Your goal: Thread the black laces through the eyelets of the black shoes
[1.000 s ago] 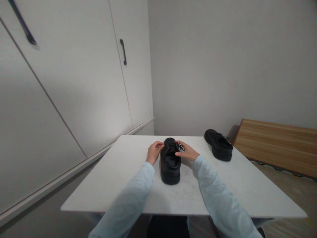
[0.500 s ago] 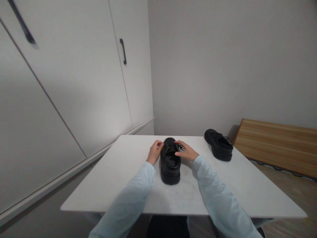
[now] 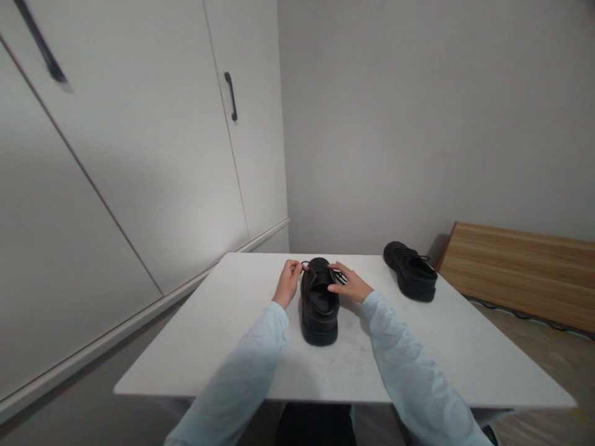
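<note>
A black shoe (image 3: 320, 322) stands upright on the white table (image 3: 218, 322), its toe pointing away from me and its opening towards me. At the shoe's upper left, my left hand (image 3: 287, 282) pinches a thin black lace that runs to the shoe. My right hand (image 3: 351, 285) is at the shoe's right side, thumb and fingers closed on the side flap, with loose lace showing beside the fingers. A second black shoe (image 3: 415, 275), with its laces on, rests near the table's right back edge.
White cabinet doors with a dark handle (image 3: 231, 96) rise at the left. A grey wall (image 3: 418, 124) stands behind the table. To the right, a wood-grain panel (image 3: 520, 272) sits beyond the table's edge.
My left hand has moved slightly left, away from the shoe, and a piece of lace now shows between them. My right hand has hardly moved.
</note>
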Motion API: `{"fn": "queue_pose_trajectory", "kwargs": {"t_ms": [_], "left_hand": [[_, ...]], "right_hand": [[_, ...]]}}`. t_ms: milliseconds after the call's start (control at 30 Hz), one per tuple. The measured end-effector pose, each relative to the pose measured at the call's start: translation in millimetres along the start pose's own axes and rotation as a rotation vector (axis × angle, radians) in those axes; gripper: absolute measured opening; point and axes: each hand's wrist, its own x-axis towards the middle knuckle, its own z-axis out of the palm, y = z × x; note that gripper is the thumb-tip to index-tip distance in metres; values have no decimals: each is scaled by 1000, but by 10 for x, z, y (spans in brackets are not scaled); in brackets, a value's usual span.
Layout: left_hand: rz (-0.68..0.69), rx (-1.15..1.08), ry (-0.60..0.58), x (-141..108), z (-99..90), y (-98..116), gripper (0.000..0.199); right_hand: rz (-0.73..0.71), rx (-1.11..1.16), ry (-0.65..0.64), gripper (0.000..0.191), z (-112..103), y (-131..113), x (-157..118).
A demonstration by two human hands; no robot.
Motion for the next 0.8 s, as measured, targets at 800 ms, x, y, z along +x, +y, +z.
{"fn": "queue_pose_trajectory", "kwargs": {"t_ms": [800], "left_hand": [[26, 362, -109, -3, -214, 350, 12]], "right_hand": [[14, 19, 5, 63, 2, -37, -20]]}}
